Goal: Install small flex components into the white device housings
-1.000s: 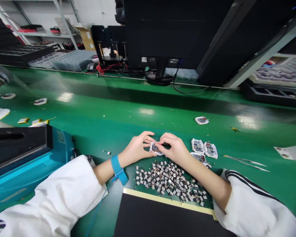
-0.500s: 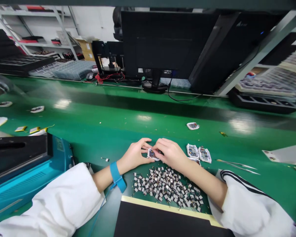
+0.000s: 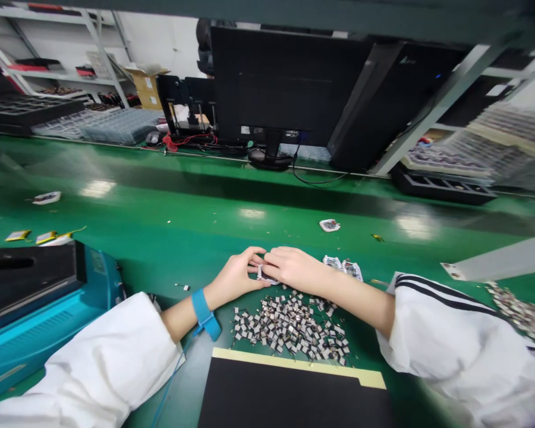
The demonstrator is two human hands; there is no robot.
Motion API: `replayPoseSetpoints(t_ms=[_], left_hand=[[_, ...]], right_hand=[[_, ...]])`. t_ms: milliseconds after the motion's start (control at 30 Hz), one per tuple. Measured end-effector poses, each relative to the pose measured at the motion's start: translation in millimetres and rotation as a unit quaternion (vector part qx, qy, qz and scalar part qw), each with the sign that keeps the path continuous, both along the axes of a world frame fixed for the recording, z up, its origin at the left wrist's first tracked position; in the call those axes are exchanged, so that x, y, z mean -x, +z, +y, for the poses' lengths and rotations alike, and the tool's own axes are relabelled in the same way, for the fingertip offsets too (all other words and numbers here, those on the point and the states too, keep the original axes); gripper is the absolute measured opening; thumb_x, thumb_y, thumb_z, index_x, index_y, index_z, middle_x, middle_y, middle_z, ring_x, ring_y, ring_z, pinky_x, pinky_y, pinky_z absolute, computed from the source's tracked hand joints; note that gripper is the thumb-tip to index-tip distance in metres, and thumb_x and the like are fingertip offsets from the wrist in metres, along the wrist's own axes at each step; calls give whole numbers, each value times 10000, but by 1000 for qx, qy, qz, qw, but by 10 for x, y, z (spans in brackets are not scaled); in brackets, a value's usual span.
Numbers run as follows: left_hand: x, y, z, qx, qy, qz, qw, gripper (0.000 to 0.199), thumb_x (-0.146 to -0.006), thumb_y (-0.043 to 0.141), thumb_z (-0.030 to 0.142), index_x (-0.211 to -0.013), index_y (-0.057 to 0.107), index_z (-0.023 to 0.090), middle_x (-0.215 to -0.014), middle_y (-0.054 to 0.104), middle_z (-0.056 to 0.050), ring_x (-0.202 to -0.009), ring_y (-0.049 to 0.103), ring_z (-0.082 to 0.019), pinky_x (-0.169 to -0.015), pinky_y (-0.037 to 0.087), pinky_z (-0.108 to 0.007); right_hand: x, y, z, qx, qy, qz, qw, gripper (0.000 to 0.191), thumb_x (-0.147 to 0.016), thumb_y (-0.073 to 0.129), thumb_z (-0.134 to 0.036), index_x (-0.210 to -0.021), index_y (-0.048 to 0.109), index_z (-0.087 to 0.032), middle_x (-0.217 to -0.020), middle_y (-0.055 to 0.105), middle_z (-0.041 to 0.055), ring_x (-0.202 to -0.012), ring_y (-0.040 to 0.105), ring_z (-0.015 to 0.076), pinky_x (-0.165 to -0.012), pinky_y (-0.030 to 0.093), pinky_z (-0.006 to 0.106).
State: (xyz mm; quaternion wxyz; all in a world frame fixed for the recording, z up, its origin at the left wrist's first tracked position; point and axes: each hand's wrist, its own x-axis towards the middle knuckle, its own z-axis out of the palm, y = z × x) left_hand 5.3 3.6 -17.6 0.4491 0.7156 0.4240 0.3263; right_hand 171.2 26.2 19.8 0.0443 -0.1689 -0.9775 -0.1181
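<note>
White-edged small flat part (image 3: pixel 263 276) is pinched by the left hand (image 3: pixel 237 276) and the right hand (image 3: pixel 292 267), just above a heap of tiny silver squares (image 3: pixel 289 325).

- Left hand (image 3: pixel 236 276): held low, palm turned inward, fingers curled toward the other hand.
- Right hand (image 3: pixel 294 268): palm down, fingers reaching left, their tips meeting the left hand's fingers (image 3: pixel 255 255).
- Left forearm (image 3: pixel 182 318): angled up from the lower left, bare below a white sleeve (image 3: pixel 93 362), a blue wrist strap (image 3: pixel 202 310) around the wrist.
- Right forearm (image 3: pixel 356 300): stretched in from the right, bare below a white sleeve with black stripes (image 3: pixel 450 333).
</note>
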Motion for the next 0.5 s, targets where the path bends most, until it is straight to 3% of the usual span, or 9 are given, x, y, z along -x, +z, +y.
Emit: replayPoseSetpoints(t_ms=[100,167,233,300,367,500], left_hand=[[53,-16,135,-72,25,29,997,463,-650,675,192,-1046,440,145,-925,603,-51,-867,599,-150,-802,519,-287],[129,-36,319,-110,67,46,991,425,-700,630,199,-1067,431,125,-1007,579,-94,-944,572,-187,-866,482,-358],[224,-48,514,-147,113,69,980,438,-741,571,181,-1130,398,80,-1096,528,-164,-1069,490,-267,-940,375,-499],[293,-36,632,-189,134,89,969,464,-779,499,161,-1199,342,44,-1230,407,-214,-1225,289,-316,-997,214,-580],[288,1,620,-231,92,104,963,407,-807,440,145,-1203,379,77,-1274,382,-164,-1258,232,-281,-1036,182,-534],[65,98,326,-279,-135,124,943,294,-820,413,102,-1021,574,244,-1050,597,34,-1027,518,-120,-953,400,-255]], right_hand=[[-380,51,194,47,-96,47,993,308,-800,419,-48,-1024,571,-195,-982,562,45,-893,493,160,-772,433,294],[-769,52,388,91,-243,112,959,452,-743,391,35,-1109,526,-194,-1090,543,41,-999,465,158,-873,396,318],[-1158,2,588,92,-314,132,936,447,-717,446,8,-1150,491,-92,-1121,528,129,-967,492,218,-840,414,398],[-1449,-90,747,114,-346,132,922,433,-671,550,-36,-1103,527,-64,-1075,559,160,-869,544,237,-769,450,413],[-1601,-186,845,141,-353,131,916,397,-671,584,-83,-1066,558,-87,-1039,589,131,-823,571,218,-743,470,374],[-1577,-252,894,163,-362,147,906,295,-708,592,-197,-995,600,-131,-985,619,77,-848,573,210,-737,471,328]])
